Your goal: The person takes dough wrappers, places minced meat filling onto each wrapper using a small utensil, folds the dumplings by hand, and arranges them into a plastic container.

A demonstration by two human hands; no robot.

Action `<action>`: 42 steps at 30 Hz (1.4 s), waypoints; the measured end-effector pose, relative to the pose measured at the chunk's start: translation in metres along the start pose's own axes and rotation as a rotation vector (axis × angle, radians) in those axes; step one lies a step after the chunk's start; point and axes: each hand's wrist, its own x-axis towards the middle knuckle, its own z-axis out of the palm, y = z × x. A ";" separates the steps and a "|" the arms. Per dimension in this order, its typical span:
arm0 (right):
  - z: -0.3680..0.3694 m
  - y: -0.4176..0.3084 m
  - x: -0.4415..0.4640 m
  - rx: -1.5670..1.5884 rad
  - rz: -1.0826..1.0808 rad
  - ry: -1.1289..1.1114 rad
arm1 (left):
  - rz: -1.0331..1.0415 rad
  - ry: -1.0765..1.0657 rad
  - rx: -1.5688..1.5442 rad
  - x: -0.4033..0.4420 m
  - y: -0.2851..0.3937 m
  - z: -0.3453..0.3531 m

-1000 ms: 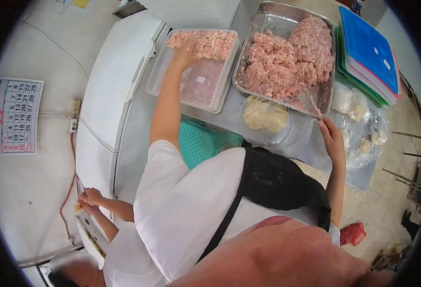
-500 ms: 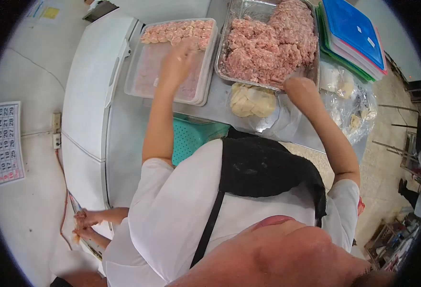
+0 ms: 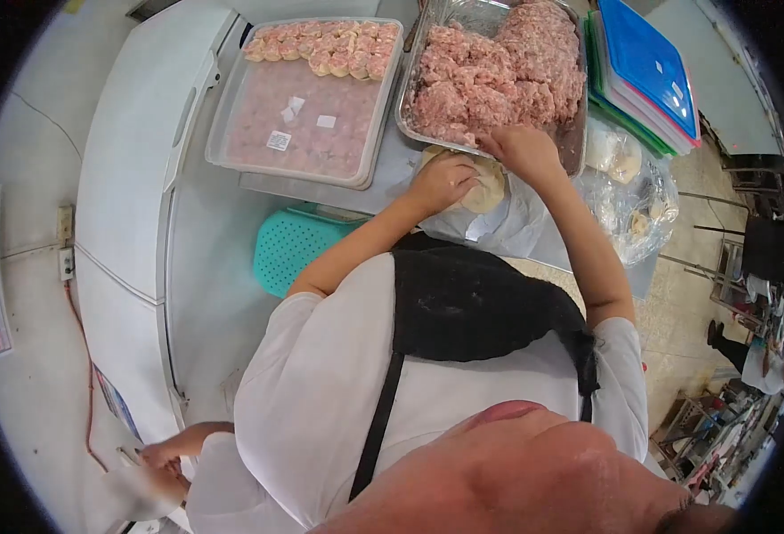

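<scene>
Away from the container (image 3: 329,147), my left hand (image 3: 443,184) has swung over to the pale dough rounds (image 3: 483,198), which lie on plastic (image 3: 515,218) over the desk (image 3: 398,171), just beside the tray (image 3: 573,142) of minced meat (image 3: 499,76). Its fingers are curled against the rounds; whether that grip has pinched one I cannot tell. My right hand (image 3: 525,153) sits at the tray's near edge, and I cannot tell if its grip closes on anything. I judge that I am parting one round from the others; the next move calls for a light pinch at its edge.
</scene>
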 end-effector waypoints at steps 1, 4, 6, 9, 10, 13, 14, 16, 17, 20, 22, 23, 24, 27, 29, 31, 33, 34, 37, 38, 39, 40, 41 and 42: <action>0.000 0.004 -0.005 0.090 0.018 0.024 | 0.001 0.029 -0.041 0.000 0.002 -0.003; -0.015 0.012 -0.017 0.303 0.116 -0.045 | -0.068 0.057 -0.199 0.000 0.006 -0.013; -0.022 0.019 -0.024 0.348 0.103 -0.054 | 0.033 0.129 -0.145 -0.004 0.005 -0.015; -0.047 0.029 -0.030 0.360 -0.018 0.134 | -0.048 0.185 -0.136 0.001 0.009 -0.020; -0.075 0.020 -0.030 0.413 -0.039 0.237 | -0.114 0.204 -0.150 0.003 0.014 -0.020; -0.142 -0.010 -0.061 0.969 0.034 0.586 | -0.150 0.230 -0.156 0.004 0.012 -0.014; -0.155 -0.023 -0.076 1.142 0.037 0.719 | -0.176 0.233 -0.162 0.006 0.015 -0.013; -0.187 -0.055 -0.098 1.280 -0.337 1.076 | -0.230 0.217 -0.171 0.010 0.019 -0.013; -0.204 -0.071 -0.102 1.305 -0.620 1.210 | -0.224 0.192 -0.184 0.011 0.019 -0.012; -0.216 -0.097 -0.119 1.367 -1.016 1.188 | -0.206 0.142 -0.190 0.016 0.020 -0.007; -0.214 -0.099 -0.123 1.488 -1.091 1.048 | -0.208 0.199 -0.157 0.017 0.024 -0.007; -0.213 -0.099 -0.122 1.525 -1.108 0.994 | -0.186 0.193 -0.140 0.017 0.025 -0.008; -0.212 -0.098 -0.122 1.540 -1.118 0.979 | -0.223 0.183 -0.184 0.017 0.030 -0.013; -0.216 -0.094 -0.124 1.546 -1.139 0.991 | -0.326 0.112 -0.304 0.019 0.041 -0.023; -0.220 -0.090 -0.125 1.546 -1.153 1.000 | -0.384 0.040 -0.353 0.020 0.041 -0.028; -0.223 -0.088 -0.126 1.549 -1.169 1.000 | -0.464 0.063 -0.531 0.024 0.050 -0.034; -0.222 -0.091 -0.127 1.550 -1.177 1.001 | -0.562 0.113 -0.777 0.025 0.054 -0.032; -0.221 -0.093 -0.125 1.553 -1.189 1.002 | -0.618 0.156 -0.927 0.025 0.051 -0.030; -0.217 -0.104 -0.126 1.556 -1.192 1.004 | -0.615 0.163 -1.040 0.031 0.064 -0.043; -0.217 -0.105 -0.126 1.552 -1.195 1.006 | -0.591 0.141 -1.019 0.032 0.072 -0.051; -0.218 -0.106 -0.126 1.548 -1.196 1.007 | -0.555 0.125 -0.907 0.032 0.076 -0.057; -0.223 -0.103 -0.126 1.530 -1.190 1.002 | -0.518 0.107 -0.797 0.033 0.079 -0.063; -0.227 -0.099 -0.125 1.526 -1.188 1.001 | -0.479 0.084 -0.689 0.033 0.080 -0.066; -0.231 -0.098 -0.126 1.511 -1.182 1.003 | -0.459 0.085 -0.696 0.033 0.078 -0.066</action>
